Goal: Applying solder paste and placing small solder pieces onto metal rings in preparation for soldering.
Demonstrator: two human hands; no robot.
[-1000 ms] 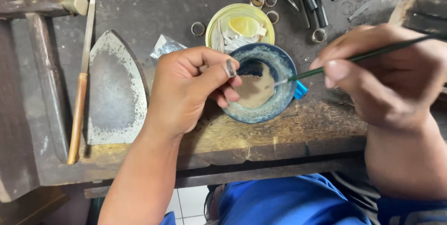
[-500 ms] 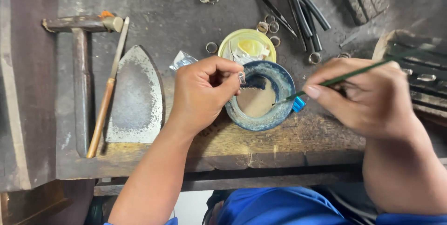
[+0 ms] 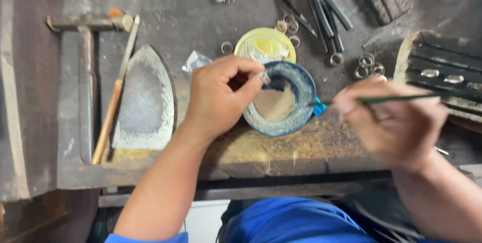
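My left hand (image 3: 221, 94) pinches a small metal ring (image 3: 264, 77) over the left rim of a blue bowl (image 3: 301, 84) that holds a pale brownish liquid. My right hand (image 3: 389, 120), blurred, grips a thin green brush (image 3: 401, 98) pointing left, its tip at the bowl's right rim. The bowl sits on the worn front edge of a dark workbench (image 3: 281, 147). Just behind it stands a small yellow dish (image 3: 265, 47) with pale contents.
Several loose metal rings (image 3: 369, 64) lie behind the bowl. A flat iron-shaped metal plate (image 3: 145, 100), a long file (image 3: 113, 97) and a hammer (image 3: 88, 47) lie at the left. Dark tools (image 3: 326, 14) rest at the back, a slotted wooden block (image 3: 442, 72) at the right.
The view has shifted, so the bench shows further down in frame. My right hand has drawn the brush back from inside the bowl to its right rim. My left hand still pinches the ring.
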